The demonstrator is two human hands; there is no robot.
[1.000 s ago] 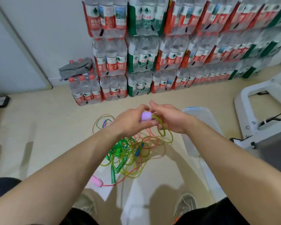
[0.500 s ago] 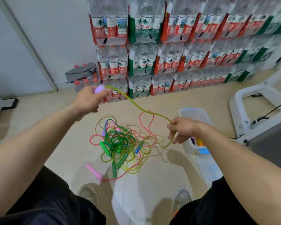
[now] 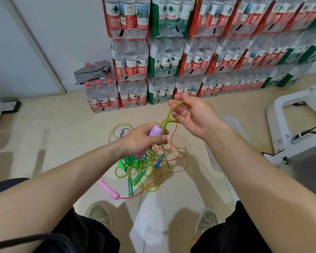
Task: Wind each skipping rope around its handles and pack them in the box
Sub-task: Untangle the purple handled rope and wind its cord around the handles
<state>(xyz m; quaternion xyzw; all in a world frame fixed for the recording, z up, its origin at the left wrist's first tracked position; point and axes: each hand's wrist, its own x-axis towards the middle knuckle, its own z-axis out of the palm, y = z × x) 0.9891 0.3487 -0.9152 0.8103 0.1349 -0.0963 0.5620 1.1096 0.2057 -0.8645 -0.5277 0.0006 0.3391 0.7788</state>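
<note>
My left hand (image 3: pixel 142 139) grips a purple handle (image 3: pixel 155 131) above the floor. A yellow-green rope (image 3: pixel 169 115) runs from that handle up to my right hand (image 3: pixel 192 115), which pinches it between thumb and fingertips, palm turned up. Below both hands lies a tangled pile of skipping ropes (image 3: pixel 144 168) in green, yellow and pink, with green handles and a blue one. A pink handle (image 3: pixel 109 189) lies at the pile's near left. The clear plastic box (image 3: pixel 232 125) stands on the floor to the right, mostly hidden behind my right forearm.
Stacked packs of water bottles (image 3: pixel 171 57) line the far wall. A grey cloth (image 3: pixel 93 71) lies on the leftmost pack. A white metal frame (image 3: pixel 288 128) stands at the right. My shoes (image 3: pixel 98 214) are on the floor near the pile.
My left hand has come down and right with the purple handle. My right hand rose from beside the box to meet it, so the rope span between them is short.
</note>
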